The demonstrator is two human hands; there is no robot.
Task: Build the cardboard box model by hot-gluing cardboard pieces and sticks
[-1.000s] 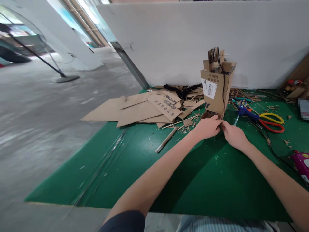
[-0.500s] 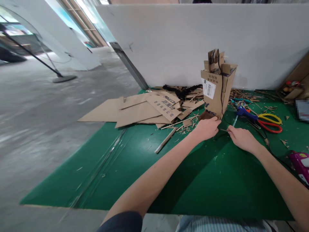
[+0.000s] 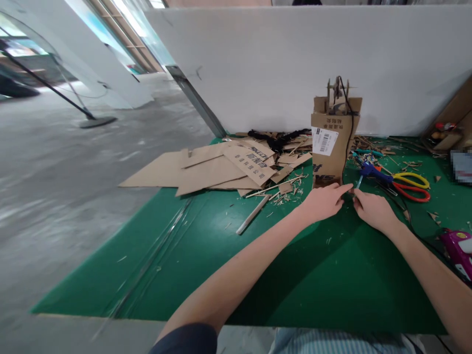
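A tall cardboard box [image 3: 334, 152] with a white barcode label stands upright on the green table. Small cardboard uprights with a pulley-like part [image 3: 337, 92] rise from its open top, and a black cord [image 3: 347, 142] runs down its front right. My left hand [image 3: 324, 202] is at the box's front bottom edge, its index finger stretched to the right, apart from the thumb. That fingertip almost meets my right hand [image 3: 373, 209]. The right thumb and fingers are pinched on a small thin thing, too small to name, beside the box's lower right corner.
Close to my right hand lie a blue-handled tool [image 3: 372, 171] and scissors [image 3: 411, 189] with yellow and red handles. Flat cardboard sheets [image 3: 210, 167] and scraps spread left of the box. A purple device [image 3: 457, 248] sits at right. A white panel [image 3: 258, 69] stands behind.
The box has turned, so its labelled face points more towards me. My left hand has shifted right, its index finger now stretched out, close to the right hand.
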